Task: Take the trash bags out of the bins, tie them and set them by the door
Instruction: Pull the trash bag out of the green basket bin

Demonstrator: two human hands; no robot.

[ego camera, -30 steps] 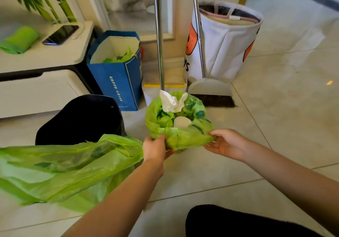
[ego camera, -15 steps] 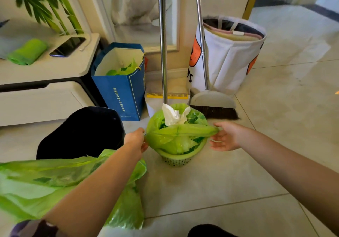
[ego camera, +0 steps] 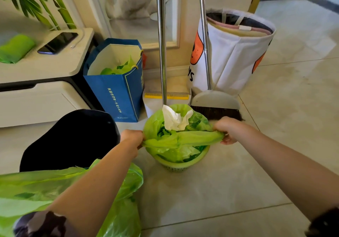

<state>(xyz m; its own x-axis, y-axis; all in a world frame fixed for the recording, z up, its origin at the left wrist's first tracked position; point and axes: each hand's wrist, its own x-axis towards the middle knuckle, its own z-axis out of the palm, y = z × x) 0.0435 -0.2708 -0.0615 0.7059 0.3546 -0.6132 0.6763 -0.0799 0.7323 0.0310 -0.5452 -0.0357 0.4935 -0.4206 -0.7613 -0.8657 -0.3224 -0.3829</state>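
At the far left, a loose green trash bag [ego camera: 45, 187] lies slack on the floor under the left forearm; nothing holds it. Up and right of it stands a dark bin [ego camera: 73, 139], its inside not visible from here.

The left hand [ego camera: 132, 138] has its grip closed, fingers curled round the left end of the green liner bag [ego camera: 183, 138], which is pulled into a taut band across the mouth of the small green basket bin [ego camera: 180, 164]. A crumpled white tissue [ego camera: 175, 119] pokes up behind the band, above the rim. The right hand [ego camera: 228, 129] grips the band's other end, fingers wrapped round it.

The bag is still seated in its bin, so the step in hand looks like gathering the mouth before lifting out and knotting. To do it well, I would judge that both ends should come up evenly, so the thin film does not tear at the rim, and that the far edge should be drawn in over the tissue first. The broom [ego camera: 214, 103] and dustpan [ego camera: 165, 97] stand just behind, close enough to knock.
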